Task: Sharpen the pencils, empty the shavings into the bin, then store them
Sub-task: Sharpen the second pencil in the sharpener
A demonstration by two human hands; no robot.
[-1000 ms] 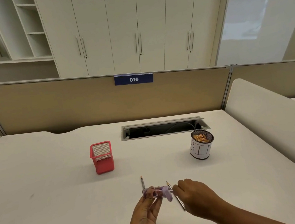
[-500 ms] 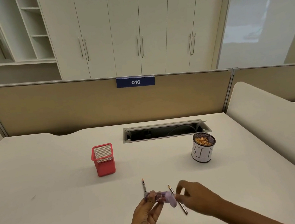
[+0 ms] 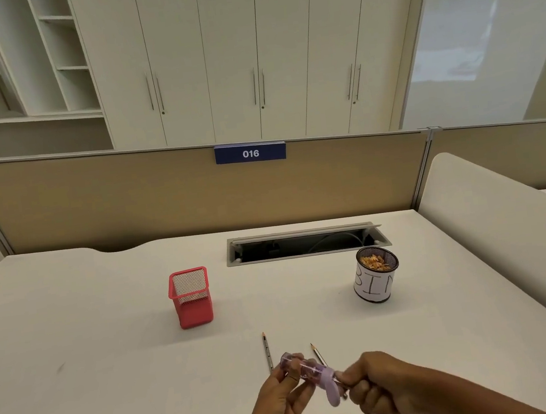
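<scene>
My left hand [image 3: 281, 401] holds a clear purple pencil sharpener [image 3: 305, 369] just above the desk's near edge, tilted down to the right. My right hand [image 3: 376, 386] is closed at the sharpener's lilac end piece [image 3: 331, 385], thumb and fingers pinching it. Two pencils lie on the desk behind the hands, points away from me: one [image 3: 267, 350] lies to the left, the other [image 3: 317, 354] runs under the sharpener and is partly hidden. A red mesh pencil holder [image 3: 191, 297] stands at mid-left. A cup labelled BIN [image 3: 375, 283], holding shavings, stands at mid-right.
The white desk [image 3: 93, 349] ends at a tan partition [image 3: 126, 197] carrying a blue 016 sign. An open cable slot [image 3: 303, 244] lies behind the bin. A padded white divider [image 3: 507, 222] runs along the right side.
My right hand, open-fingered half a second ago, has closed onto the sharpener's lilac end. The sharpener has tilted down to the right. The pencils, holder and bin have not moved.
</scene>
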